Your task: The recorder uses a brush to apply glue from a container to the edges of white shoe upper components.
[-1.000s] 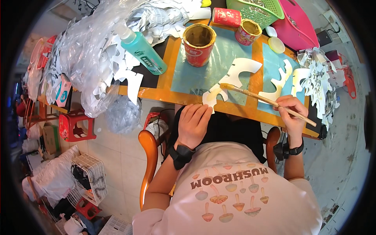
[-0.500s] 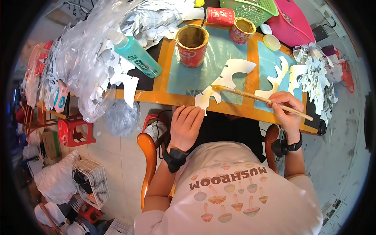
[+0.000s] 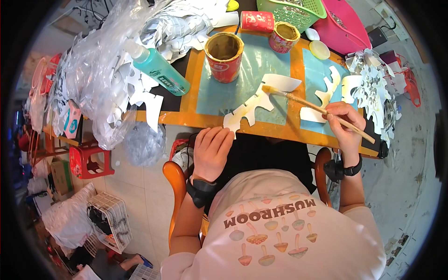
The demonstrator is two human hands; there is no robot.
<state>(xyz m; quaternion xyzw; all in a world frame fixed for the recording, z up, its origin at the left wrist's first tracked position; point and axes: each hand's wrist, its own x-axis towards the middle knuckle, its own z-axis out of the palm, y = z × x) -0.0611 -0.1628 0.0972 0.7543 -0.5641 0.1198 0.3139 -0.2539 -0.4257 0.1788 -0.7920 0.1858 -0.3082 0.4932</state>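
My left hand (image 3: 212,154) is at the table's near edge, fingers closed over the near end of a white jagged-edged cutout (image 3: 255,101). The cutout lies slantwise on a blue sheet (image 3: 214,100), with yellowish smears along it. My right hand (image 3: 346,122) grips a wooden-handled brush (image 3: 303,101), its bristles touching the cutout's upper part. Beyond the cutout stands an open red can (image 3: 226,70), stained brown around its rim. To the right, under and beyond my right hand, other smeared white cutouts (image 3: 332,86) lie on a second blue sheet.
A teal spray bottle (image 3: 163,74) leans beside plastic-wrapped white cutouts (image 3: 179,25) on the left. At the back are a smaller can (image 3: 283,41), a tipped red can (image 3: 257,21), a green basket (image 3: 298,13) and a pink basket (image 3: 350,30). A red stool (image 3: 91,160) stands left.
The brush tip has moved up and right along the cutout. My left hand and the cutout's near end have shifted slightly left. Another person's leg now shows at lower left.
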